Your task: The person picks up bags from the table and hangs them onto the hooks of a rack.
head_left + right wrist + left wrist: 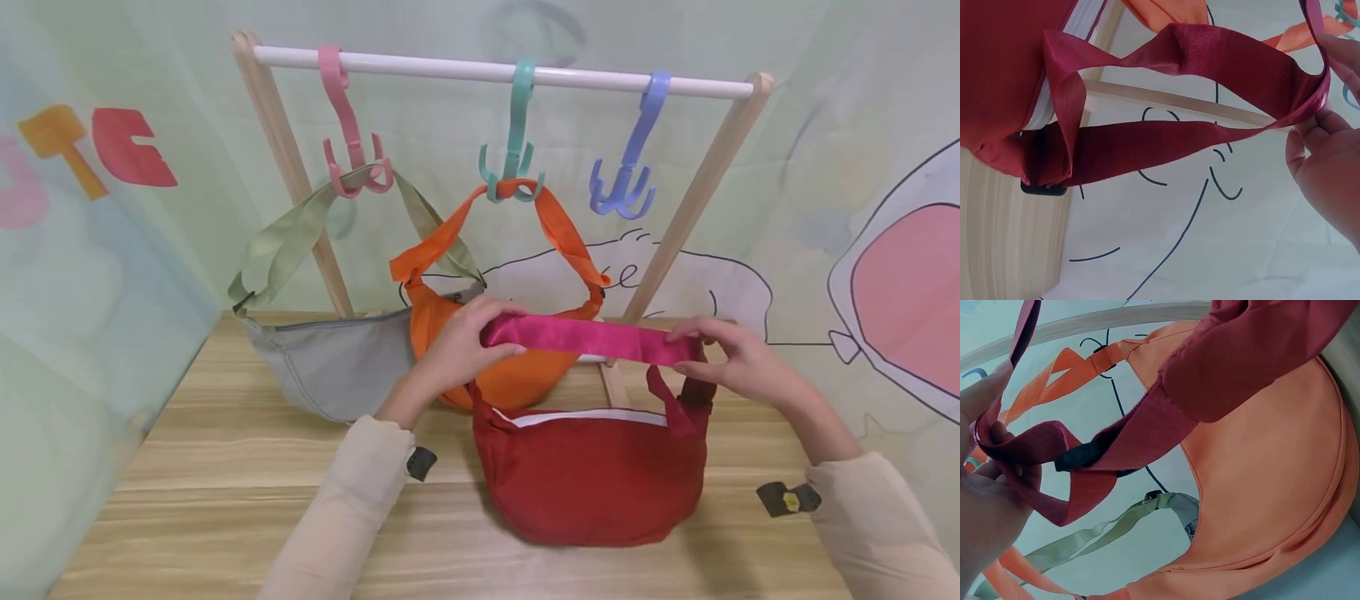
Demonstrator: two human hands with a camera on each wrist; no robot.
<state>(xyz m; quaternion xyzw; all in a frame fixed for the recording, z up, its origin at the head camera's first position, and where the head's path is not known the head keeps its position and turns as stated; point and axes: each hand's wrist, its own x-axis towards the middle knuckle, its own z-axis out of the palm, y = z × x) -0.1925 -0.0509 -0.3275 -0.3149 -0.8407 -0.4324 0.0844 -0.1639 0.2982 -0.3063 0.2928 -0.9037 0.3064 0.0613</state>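
A dark red shoulder bag point(592, 479) hangs upright by its strap just over the wooden table; whether its base touches cannot be told. Its magenta-looking strap point(581, 336) is stretched sideways between both hands. The left hand point(468, 337) pinches the strap's left end between thumb and fingers. At the right end, the right hand point(731, 358) pinches it the same way. In the right wrist view the strap point(1241, 69) loops down to a black buckle point(1044, 186) at the bag's corner. Behind the left hand hangs an orange bag point(517, 379).
A wooden rack's white rail point(442, 67) carries a pink hook point(352, 125), a green hook point(517, 125) and a blue hook point(630, 150). The orange bag hangs on the green one. A grey bag point(337, 362) hangs on the pink one, over the table point(225, 500).
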